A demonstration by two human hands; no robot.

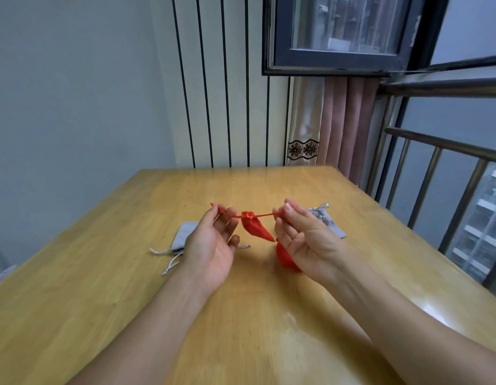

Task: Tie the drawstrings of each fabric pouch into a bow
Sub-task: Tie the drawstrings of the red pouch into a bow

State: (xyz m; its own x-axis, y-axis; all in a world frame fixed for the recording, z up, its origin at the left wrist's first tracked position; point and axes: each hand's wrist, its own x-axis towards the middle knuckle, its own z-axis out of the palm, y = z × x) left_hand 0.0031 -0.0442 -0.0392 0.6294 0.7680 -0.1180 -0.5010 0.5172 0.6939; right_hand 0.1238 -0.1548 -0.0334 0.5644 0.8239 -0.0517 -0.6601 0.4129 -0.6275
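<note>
A small red pouch [255,227] hangs in the air above the table, strung between my hands by its red drawstrings [265,215]. My left hand [213,240] pinches the left string end near its fingertips. The right string end is pinched by my right hand [299,237]. The strings run taut and level, and the pouch's mouth is gathered tight at a knot. A second red pouch [285,259] lies on the table, partly hidden under my right hand. One grey pouch [183,236] lies behind my left hand with loose white strings; another grey pouch [328,223] lies behind my right hand.
The wooden table [241,315] fills the lower view, its far edge near a striped wall. A window and metal railing [435,151] stand at the right, with a curtain [338,129] behind the table's far right corner.
</note>
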